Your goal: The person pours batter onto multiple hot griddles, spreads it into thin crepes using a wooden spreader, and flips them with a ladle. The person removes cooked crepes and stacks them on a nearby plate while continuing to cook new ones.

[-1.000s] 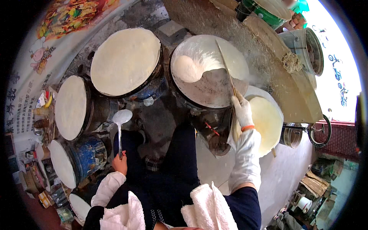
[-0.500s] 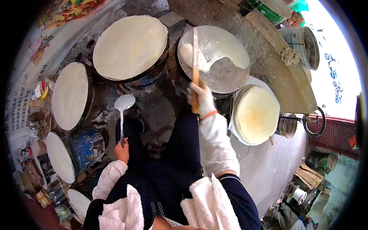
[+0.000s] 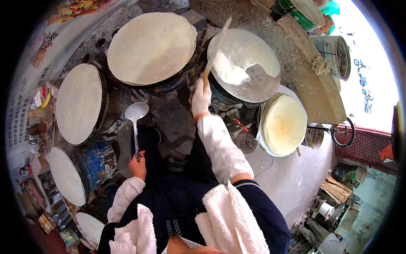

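Note:
My left hand (image 3: 138, 166), bare, grips the handle of a metal ladle (image 3: 136, 112) coated with pale batter. My right hand (image 3: 201, 96), in a white glove, holds a long flat spreading stick (image 3: 218, 46) over the left side of a round griddle (image 3: 264, 84). Pale batter (image 3: 237, 72) covers much of that griddle, thicker near the stick, with bare metal showing at the lower right. Left of it, another griddle carries a thin pale round sheet (image 3: 150, 46). Below it at right lies a stack of round cooked sheets (image 3: 284, 122).
More covered griddles (image 3: 78, 101) curve down the left on drum stoves, one blue (image 3: 97, 167). A cardboard sheet (image 3: 321, 97), buckets (image 3: 334, 53) and a bicycle wheel (image 3: 341, 131) are at right. Another person's legs (image 3: 315, 230) show at the lower right.
My right hand with the stick has moved left and up from the griddle's right side to its left. The batter has shifted. The view has shifted; my left hand still holds the ladle.

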{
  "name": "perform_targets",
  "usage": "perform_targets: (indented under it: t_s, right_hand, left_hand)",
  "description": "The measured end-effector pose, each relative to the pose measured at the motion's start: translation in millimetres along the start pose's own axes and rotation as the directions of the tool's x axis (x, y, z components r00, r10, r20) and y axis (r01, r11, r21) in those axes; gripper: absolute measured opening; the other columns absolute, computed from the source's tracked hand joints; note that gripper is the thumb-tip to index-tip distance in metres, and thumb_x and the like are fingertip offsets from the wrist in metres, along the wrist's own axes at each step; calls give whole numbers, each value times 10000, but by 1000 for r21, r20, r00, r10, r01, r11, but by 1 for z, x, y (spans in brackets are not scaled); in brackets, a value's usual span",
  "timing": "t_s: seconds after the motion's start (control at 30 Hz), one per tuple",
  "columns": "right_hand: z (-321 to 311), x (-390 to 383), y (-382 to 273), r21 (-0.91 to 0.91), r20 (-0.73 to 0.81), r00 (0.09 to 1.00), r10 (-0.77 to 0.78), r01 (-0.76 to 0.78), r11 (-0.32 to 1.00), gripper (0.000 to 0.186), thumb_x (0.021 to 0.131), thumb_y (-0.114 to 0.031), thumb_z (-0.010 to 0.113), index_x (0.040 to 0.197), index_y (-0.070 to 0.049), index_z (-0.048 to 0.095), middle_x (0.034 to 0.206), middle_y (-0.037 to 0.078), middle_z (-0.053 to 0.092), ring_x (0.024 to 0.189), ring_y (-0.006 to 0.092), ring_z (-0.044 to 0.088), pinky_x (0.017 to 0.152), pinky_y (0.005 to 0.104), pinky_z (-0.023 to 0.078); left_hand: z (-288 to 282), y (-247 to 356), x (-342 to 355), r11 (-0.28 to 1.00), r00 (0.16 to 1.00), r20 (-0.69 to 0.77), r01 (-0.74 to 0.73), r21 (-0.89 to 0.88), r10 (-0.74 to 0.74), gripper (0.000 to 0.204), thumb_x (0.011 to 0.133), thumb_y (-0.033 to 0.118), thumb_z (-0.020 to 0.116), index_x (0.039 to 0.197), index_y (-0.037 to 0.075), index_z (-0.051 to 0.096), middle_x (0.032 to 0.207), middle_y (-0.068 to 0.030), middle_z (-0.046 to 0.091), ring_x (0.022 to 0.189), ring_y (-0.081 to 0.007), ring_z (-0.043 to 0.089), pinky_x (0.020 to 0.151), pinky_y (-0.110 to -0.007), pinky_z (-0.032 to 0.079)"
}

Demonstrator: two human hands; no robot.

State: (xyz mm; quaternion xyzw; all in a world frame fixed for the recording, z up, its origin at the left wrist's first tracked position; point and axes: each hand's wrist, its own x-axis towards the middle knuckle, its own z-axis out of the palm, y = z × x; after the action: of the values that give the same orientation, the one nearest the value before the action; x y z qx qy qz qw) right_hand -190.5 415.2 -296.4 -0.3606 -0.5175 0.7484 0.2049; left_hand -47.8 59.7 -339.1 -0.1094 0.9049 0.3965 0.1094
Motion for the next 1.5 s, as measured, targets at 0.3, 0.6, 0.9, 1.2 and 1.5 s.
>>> perform_targets:
  t_s: [0.3, 0.6, 0.9, 1.2, 1.5]
  right_hand:
    - [9, -55, -5, 189, -269, 905, 330, -287, 939, 369, 1017, -409, 511, 1331, -222, 563, 703, -6, 557, 496, 116, 484, 417, 299, 413]
    - [18, -8, 3, -43, -176, 962, 207, -217, 975, 426, 1033, -403, 473, 1405, -202, 524, 725, 12, 539, 517, 123, 485, 434, 295, 415]
    - [-104, -81, -22, 30, -199, 910, 365, -366, 930, 299, 1022, -400, 524, 1265, -229, 558, 662, -3, 523, 423, 119, 408, 366, 291, 347]
    - [-104, -83, -14, -237, 83, 986, 147, -124, 964, 449, 1002, -308, 557, 1424, -161, 522, 825, 78, 664, 550, 139, 550, 486, 310, 452]
    - [-268, -53, -102, -462, -17, 995, 94, -92, 882, 440, 1013, -208, 493, 1441, -102, 511, 721, 35, 627, 460, 103, 514, 378, 256, 393]
  left_hand:
    - [-6, 5, 3, 980, 987, 80, 149, -136, -139, 226, 963, 147, 599, 1098, 8, 714, 963, -58, 738, 728, -110, 587, 690, -312, 477]
    - [-11, 2, 6, 999, 997, 72, 6, -34, -3, 223, 949, 197, 612, 1064, 45, 726, 913, -111, 741, 795, -219, 691, 738, -357, 517]
    - [-13, 3, -1, 997, 997, 75, 4, -77, 1, 214, 959, 198, 617, 1051, 42, 730, 941, -74, 729, 788, -154, 638, 731, -327, 489]
    - [4, -1, 0, 1000, 996, 89, -26, 5, 25, 210, 956, 202, 632, 1063, 58, 742, 894, -55, 728, 766, -155, 635, 724, -328, 489]
    - [13, 39, -6, 993, 992, 113, -66, 99, 54, 226, 947, 231, 635, 1046, 63, 748, 835, -96, 723, 748, -198, 665, 692, -355, 487]
